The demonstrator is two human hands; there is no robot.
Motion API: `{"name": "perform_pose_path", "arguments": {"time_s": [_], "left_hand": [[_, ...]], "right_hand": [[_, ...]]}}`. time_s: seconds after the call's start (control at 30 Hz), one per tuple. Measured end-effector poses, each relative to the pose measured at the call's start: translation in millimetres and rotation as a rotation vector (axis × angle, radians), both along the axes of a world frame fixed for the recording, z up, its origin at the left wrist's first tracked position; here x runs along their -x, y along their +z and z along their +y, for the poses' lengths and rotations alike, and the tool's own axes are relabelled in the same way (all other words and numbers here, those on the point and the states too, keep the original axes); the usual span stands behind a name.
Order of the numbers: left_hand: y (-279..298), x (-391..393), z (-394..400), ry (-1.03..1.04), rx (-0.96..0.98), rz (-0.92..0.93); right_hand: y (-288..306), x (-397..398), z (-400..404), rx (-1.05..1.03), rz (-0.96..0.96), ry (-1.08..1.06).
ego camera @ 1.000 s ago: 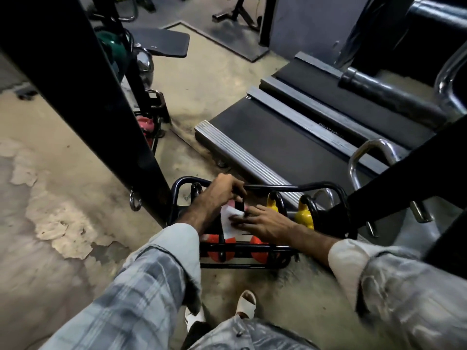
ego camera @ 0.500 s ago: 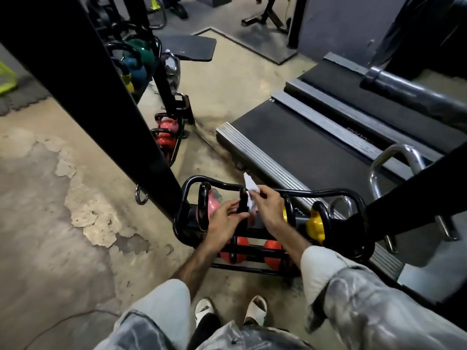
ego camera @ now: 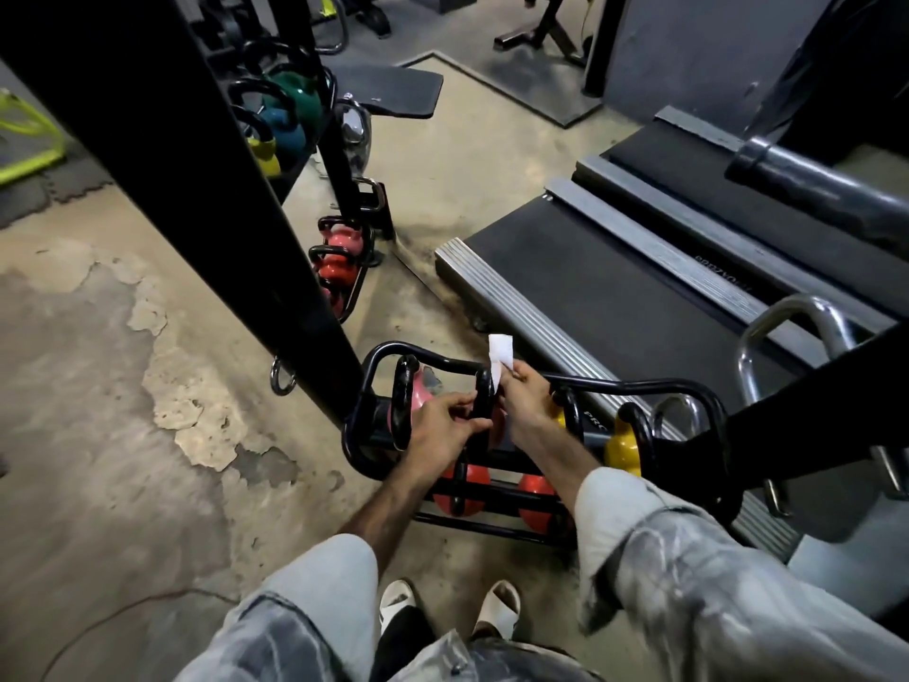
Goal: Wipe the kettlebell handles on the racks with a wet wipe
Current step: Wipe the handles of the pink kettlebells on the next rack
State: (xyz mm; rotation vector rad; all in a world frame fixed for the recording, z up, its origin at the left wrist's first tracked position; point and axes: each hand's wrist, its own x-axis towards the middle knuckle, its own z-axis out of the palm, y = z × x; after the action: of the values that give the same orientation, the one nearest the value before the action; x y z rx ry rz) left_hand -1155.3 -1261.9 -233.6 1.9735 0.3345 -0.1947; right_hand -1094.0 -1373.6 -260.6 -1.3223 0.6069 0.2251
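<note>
The scene is dim and flat, with grey light falling brightest on the concrete floor (ego camera: 123, 411) left of the black upright post (ego camera: 196, 189), which reads as near-solid shadow. Straight lines bow toward the frame edges, and the sleeves (ego camera: 713, 598) below the post smear with motion blur.

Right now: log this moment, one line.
stage: wiping | right hand: pinching wet wipe | left hand: steadying black kettlebell handle | rack: floor

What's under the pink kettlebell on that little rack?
Below the pink kettlebell, the rack's lower shelf holds red-orange kettlebells; two show. The left hand and forearm cover the spot straight beneath, so more may hide there.
</note>
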Motion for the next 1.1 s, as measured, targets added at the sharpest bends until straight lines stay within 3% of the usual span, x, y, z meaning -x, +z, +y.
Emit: {"name": "perform_pose_path", "arguments": {"time_s": [0.2, 0.27, 0.33, 0.4, 0.5, 0.67, 0.77, 0.87, 1.0, 1.1], "left_hand": [[1.1, -0.1, 6.1, -0.024, -0.056, 0.004], [1.3, -1.3, 6.5, -0.022, -0.063, 0.006], [0.6, -2.0, 5.7, -0.027, -0.058, 0.014], [1.1, -1.7, 4.0, -0.023, -0.053, 0.016], [-0.3, 0.1, 2.9, -0.008, -0.054, 0.017], [-1.5, 1.2, 5.5, -0.005, -0.068, 0.003], [-3.2, 0.8, 1.4, -0.01, -0.08, -0.002], [-4.6, -0.1, -2.4, -0.023, -0.096, -0.002], [-0.2, 0.0, -3.2, -0.006, -0.102, 0.004], [1.7, 0.9, -1.4, -0.008, -0.095, 0.017]], "right_hand": [[-14.4, 44.0, -2.6, 0.103, -0.061, 0.109], [-18.0, 36.3, -2.8, 0.255, -0.124, 0.137], [-14.2, 17.3, -7.1, 0.536, -0.241, 0.186], [-9.9, -4.4, -11.2, 0.766, -0.363, 0.324], [-3.2, -21.4, -18.9, 0.954, -0.538, 0.577], [5.0, -16.0, -43.3, 0.934, -1.067, 1.06], [10.5, -39.4, -45.1, 1.0, -1.038, 1.261], [22.3, -63.3, -33.5, 1.029, -0.83, 1.425], [24.4, -84.8, -25.9, 0.999, -0.536, 1.458], [24.5, -83.1, -22.7, 0.964, -0.486, 1.491]]}}
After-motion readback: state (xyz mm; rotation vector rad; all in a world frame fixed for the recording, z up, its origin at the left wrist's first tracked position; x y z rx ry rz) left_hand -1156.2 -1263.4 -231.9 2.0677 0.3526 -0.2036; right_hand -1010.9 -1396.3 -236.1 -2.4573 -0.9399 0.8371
